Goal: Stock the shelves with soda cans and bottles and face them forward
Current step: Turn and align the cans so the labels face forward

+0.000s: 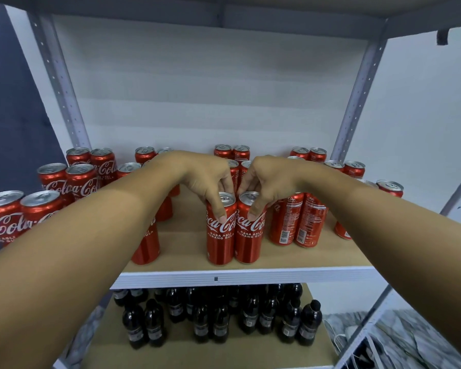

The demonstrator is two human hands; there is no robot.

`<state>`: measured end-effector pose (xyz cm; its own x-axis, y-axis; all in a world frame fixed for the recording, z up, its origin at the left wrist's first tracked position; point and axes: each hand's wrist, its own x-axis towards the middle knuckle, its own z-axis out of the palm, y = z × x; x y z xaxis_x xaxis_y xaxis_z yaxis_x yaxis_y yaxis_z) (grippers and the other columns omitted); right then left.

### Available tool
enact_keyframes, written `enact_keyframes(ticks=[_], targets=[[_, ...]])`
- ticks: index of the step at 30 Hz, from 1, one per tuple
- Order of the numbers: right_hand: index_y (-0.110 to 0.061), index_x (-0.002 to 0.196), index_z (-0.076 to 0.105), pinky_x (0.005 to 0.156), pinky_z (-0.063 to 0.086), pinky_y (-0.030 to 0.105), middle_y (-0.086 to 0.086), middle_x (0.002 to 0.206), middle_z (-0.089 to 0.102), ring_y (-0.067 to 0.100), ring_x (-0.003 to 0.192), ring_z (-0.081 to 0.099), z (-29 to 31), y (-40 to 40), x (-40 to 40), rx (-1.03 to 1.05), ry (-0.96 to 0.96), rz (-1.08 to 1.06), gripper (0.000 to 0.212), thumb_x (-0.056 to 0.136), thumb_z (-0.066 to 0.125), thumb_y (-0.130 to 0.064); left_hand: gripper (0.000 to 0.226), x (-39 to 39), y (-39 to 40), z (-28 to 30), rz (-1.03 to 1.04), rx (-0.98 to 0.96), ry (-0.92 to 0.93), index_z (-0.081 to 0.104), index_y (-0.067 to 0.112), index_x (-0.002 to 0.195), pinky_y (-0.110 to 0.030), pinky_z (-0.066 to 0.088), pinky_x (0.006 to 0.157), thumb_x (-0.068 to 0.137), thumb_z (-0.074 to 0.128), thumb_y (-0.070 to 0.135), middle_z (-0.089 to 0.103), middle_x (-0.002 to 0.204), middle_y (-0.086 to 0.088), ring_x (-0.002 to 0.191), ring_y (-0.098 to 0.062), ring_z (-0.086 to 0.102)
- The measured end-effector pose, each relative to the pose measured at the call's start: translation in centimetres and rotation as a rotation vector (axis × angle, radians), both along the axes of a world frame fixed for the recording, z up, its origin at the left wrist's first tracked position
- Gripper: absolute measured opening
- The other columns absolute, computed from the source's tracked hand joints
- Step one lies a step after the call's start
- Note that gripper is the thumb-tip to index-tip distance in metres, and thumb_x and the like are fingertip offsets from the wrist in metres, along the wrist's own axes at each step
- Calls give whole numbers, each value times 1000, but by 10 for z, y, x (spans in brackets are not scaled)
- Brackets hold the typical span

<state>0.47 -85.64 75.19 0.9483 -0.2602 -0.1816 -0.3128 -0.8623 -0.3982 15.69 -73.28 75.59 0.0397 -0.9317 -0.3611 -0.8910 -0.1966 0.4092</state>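
Red cans already fill most of the upper shelf, standing upright in pairs that run from its front lip back toward the wall. Two of them sit side by side, touching, near the middle of that lip. The left hand is clamped over the top of the left can, thumb pressed on the label and fingers curled behind the rim. The right hand grips the right can the same way. The two hands nearly meet above the cans.

Both of these cans show their white script logo to the front, so the facing of this pair looks done or close to it. The cans at the left end of the shelf also show logos forward. Just right of the held pair, two cans show small print and a barcode panel instead; I judge these are left to turn. Further right, the labels of the end cans are mostly hidden behind the forearm, so their facing cannot be told.

Below the shelf, dark bottles with black caps stand in rows on the lower board; their labels are too dim to say which way they face.

The held cans look slim, tall, glossy and undented, with silver lids and pull tabs.
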Motion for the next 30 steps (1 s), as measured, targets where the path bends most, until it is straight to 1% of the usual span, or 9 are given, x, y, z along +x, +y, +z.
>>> enact_keyframes(ticks=[3, 6, 10, 18, 25, 30], targets=[[-13, 116, 72, 72, 64, 38, -3, 100, 76, 18, 84, 74, -1, 6, 8, -40, -8, 41, 60, 62, 95, -28, 43, 6, 6, 1, 14, 4, -9, 79, 17, 104, -42, 57, 99, 66, 96, 26, 80, 97, 5, 95, -12, 76], [-11, 116, 72, 68, 64, 36, 0, 99, 76, 15, 81, 74, -2, 9, 15, -4, -20, 36, 59, 64, 95, -23, 41, 11, 12, 2, 21, 13, -13, 79, 18, 102, -42, 57, 98, 65, 96, 25, 80, 96, 6, 94, -12, 75], [-9, 118, 70, 66, 63, 34, 4, 101, 75, 18, 84, 74, -4, 12, 22, 24, -22, 44, 60, 64, 94, -21, 43, 15, 19, 4, 29, 11, -34, 79, 19, 102, -40, 57, 98, 64, 96, 28, 80, 95, 7, 94, -10, 75], [-10, 114, 72, 69, 64, 40, 6, 102, 76, 21, 87, 74, -6, 14, 28, 52, -24, 58, 57, 64, 95, -22, 43, 21, 24, 4, 50, 29, -16, 77, 18, 103, -42, 57, 99, 65, 96, 22, 80, 96, 4, 95, -12, 75], [-12, 111, 73, 69, 64, 40, 4, 100, 76, 21, 86, 75, -6, 13, 29, 62, -21, 59, 56, 62, 96, -25, 46, 21, 23, 5, 62, 33, -10, 76, 19, 105, -37, 58, 97, 64, 96, 22, 79, 96, 7, 93, -8, 75], [-12, 112, 73, 68, 64, 37, 4, 101, 76, 20, 87, 75, -4, 14, 29, 83, -13, 49, 56, 63, 95, -24, 49, 24, 22, 2, 68, 11, -16, 75, 23, 105, -34, 58, 96, 62, 98, 26, 79, 96, 11, 94, -5, 74]])
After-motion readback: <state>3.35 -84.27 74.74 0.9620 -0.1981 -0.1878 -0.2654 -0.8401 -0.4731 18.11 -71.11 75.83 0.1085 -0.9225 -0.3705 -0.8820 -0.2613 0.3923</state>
